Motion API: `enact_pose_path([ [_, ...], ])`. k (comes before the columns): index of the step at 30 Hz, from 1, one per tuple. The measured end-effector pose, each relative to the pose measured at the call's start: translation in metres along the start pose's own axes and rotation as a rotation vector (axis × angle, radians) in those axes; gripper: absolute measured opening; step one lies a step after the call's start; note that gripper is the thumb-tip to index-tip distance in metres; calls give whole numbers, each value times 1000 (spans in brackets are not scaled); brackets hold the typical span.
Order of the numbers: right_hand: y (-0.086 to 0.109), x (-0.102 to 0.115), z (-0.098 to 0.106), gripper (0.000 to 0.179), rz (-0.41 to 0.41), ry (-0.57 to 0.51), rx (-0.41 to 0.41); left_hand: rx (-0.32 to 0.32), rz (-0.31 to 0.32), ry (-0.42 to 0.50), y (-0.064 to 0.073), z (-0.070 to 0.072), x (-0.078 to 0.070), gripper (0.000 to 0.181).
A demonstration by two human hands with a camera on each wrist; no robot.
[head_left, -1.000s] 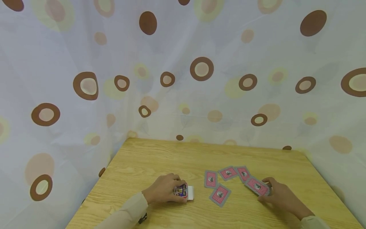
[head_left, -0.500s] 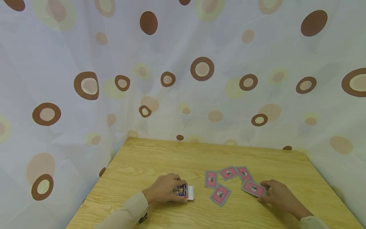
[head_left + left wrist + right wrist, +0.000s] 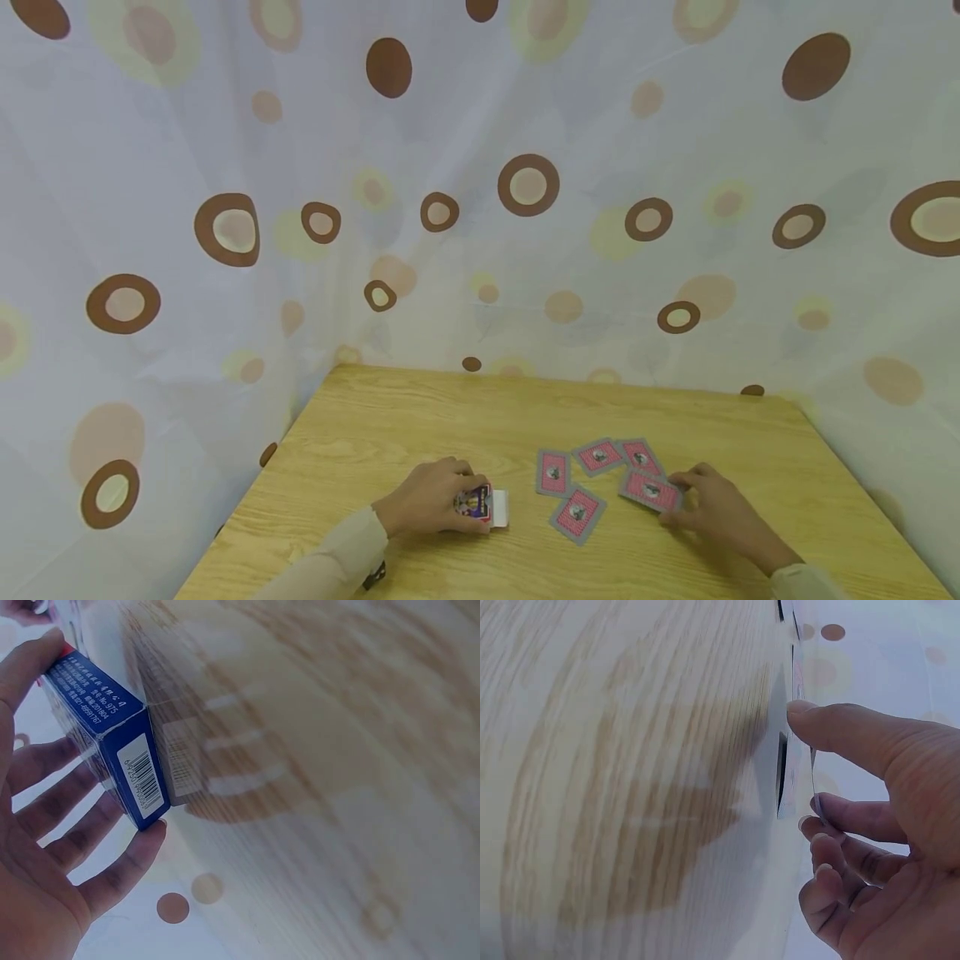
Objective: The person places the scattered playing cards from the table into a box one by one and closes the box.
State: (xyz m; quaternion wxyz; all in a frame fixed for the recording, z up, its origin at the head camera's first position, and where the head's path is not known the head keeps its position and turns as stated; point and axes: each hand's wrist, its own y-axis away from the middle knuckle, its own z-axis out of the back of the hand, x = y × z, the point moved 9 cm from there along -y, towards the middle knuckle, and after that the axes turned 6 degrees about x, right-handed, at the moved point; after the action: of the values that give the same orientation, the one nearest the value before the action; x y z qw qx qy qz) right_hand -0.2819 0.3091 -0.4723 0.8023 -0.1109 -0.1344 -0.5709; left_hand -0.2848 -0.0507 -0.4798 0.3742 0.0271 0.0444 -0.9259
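My left hand (image 3: 427, 498) grips a playing-card box (image 3: 480, 504) on the table, its white flap (image 3: 500, 508) sticking out to the right. In the left wrist view the box (image 3: 97, 724) shows a blue side and a barcode end, with the thumb on one side and fingertips on the other. My right hand (image 3: 716, 515) pinches the right end of a red-backed playing card (image 3: 649, 490) between thumb and fingers. That card overlaps a tilted card (image 3: 639, 456) behind it. In the right wrist view the cards show nearly edge-on beside the thumb (image 3: 840, 731).
Face-down cards lie left of the right hand: one upright (image 3: 553, 472), one slanted behind (image 3: 597, 456), one slanted in front (image 3: 577, 514). The wooden table (image 3: 420, 400) meets a dotted curtain (image 3: 450, 250) at its back and sides. A dark band shows at the left wrist.
My right hand has moved left with its card, which has swung to a flatter angle and come further over the tilted card. The left hand and the box have stayed put.
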Motion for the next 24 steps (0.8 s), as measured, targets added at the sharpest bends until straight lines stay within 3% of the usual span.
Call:
enact_pose_path([
  [24,-15,22,-5,67,59,-108,17,-4,-15,-14,0,0,-1,77],
])
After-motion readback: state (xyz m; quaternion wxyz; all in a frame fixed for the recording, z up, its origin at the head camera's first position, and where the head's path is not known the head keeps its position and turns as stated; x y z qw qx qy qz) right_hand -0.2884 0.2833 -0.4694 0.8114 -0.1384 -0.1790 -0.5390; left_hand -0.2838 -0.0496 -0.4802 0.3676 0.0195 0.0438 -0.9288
